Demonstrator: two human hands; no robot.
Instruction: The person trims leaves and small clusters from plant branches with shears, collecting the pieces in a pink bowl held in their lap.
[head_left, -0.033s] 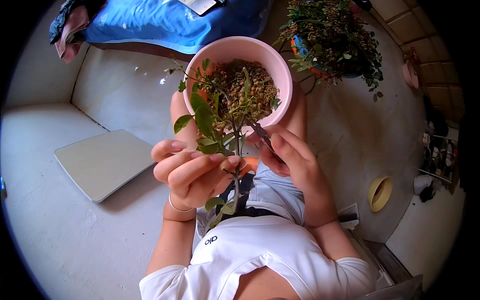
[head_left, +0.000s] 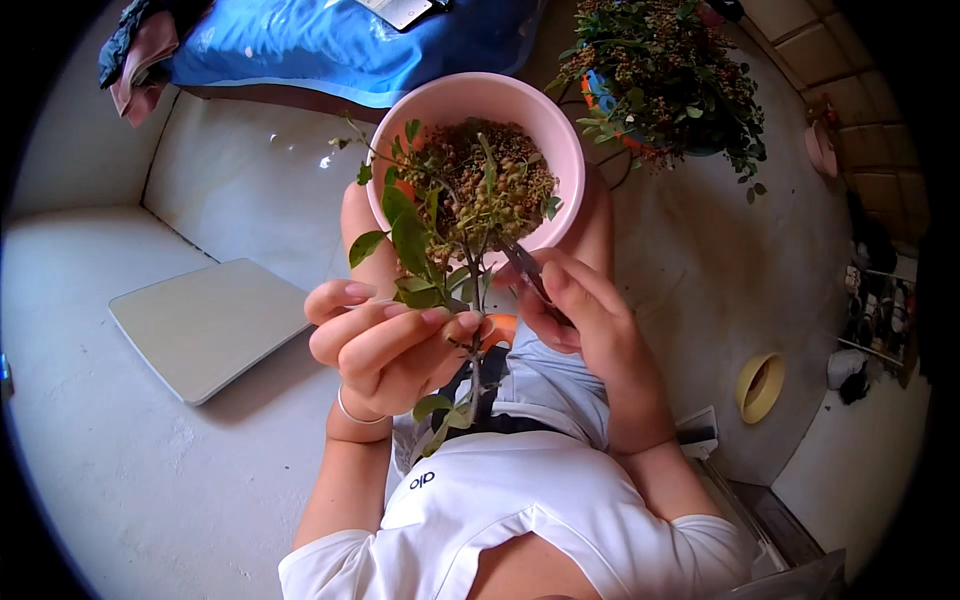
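Observation:
My left hand pinches a leafy branch between thumb and fingers. Its stem stands nearly upright in front of my lap, and its green leaves and a cluster of small greenish berries reach over the near rim of a pink basin. Closed around small dark scissors, my right hand keeps the blades against the stems just below that cluster; whether the blades meet is too small to tell. Inside the basin, between my legs, lie many small brown and green berries.
A heap of berry-laden branches fills a container at the far right. To the left, a flat pale panel lies on the floor. A blue covered bundle with a phone stands beyond the basin; a yellow bowl sits at right.

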